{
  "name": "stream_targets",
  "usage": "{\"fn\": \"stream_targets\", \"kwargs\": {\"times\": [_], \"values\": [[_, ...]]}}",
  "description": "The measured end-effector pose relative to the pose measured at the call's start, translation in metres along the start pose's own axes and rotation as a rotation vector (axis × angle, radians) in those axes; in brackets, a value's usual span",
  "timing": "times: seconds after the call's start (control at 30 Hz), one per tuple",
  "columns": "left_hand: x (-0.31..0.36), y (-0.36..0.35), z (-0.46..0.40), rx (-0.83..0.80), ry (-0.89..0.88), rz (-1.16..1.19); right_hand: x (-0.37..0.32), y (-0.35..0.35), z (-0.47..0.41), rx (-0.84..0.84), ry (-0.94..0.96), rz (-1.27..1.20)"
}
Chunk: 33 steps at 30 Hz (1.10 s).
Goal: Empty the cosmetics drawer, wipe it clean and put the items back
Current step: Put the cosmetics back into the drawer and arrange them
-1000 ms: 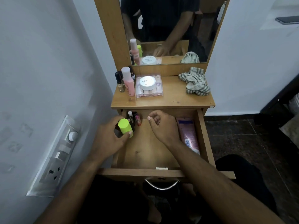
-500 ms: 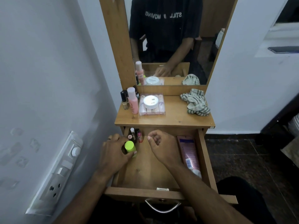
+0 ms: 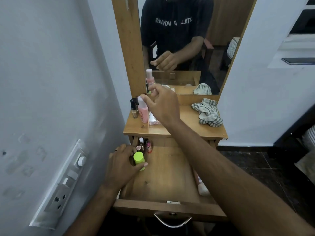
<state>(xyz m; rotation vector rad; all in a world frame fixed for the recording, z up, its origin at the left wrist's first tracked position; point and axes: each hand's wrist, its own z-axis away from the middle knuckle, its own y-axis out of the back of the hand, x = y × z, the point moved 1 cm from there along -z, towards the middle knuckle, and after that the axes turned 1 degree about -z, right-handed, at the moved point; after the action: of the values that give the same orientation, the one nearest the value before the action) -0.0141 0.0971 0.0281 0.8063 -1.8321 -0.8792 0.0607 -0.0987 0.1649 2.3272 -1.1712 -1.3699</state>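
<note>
Head view, left to right: a switch panel [image 3: 68, 181] sat on the white wall [image 3: 51, 82]; the left hand [image 3: 121, 165] had its grip curled round a lime bottle [image 3: 139, 160] standing at the open drawer's [image 3: 163, 178] left side, near small bottles [image 3: 144, 146] at its back corner; the right hand [image 3: 162, 106] hovered over the desk [image 3: 187, 130], fingers loosely spread and holding nothing, close to a pink bottle [image 3: 142, 111]; a pink tube [image 3: 202, 189] lay along the drawer's right wall. Judging by this, items were going back; best to set the lime bottle upright, then lift the pink one by its body; a striped cloth [image 3: 207, 113] lay right, below the mirror [image 3: 187, 48]; dark floor [image 3: 255, 167] beyond.
</note>
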Motion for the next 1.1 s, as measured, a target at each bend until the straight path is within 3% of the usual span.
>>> {"fn": "stream_targets", "kwargs": {"times": [0.23,0.5,0.73,1.1], "values": [[0.008,0.003,0.003,0.094,-0.003,0.020,-0.002,-0.019,-0.010,-0.149,-0.015,0.076],[-0.002,0.006,0.001,0.202,0.111,0.078,-0.009,-0.002,0.009,-0.080,-0.019,-0.098],[-0.003,0.004,0.000,0.196,0.084,0.026,0.007,0.027,0.082,-0.197,-0.062,-0.165],[-0.003,0.001,-0.001,0.162,0.056,-0.034,0.050,-0.015,0.148,-0.300,-0.173,-0.136]]}}
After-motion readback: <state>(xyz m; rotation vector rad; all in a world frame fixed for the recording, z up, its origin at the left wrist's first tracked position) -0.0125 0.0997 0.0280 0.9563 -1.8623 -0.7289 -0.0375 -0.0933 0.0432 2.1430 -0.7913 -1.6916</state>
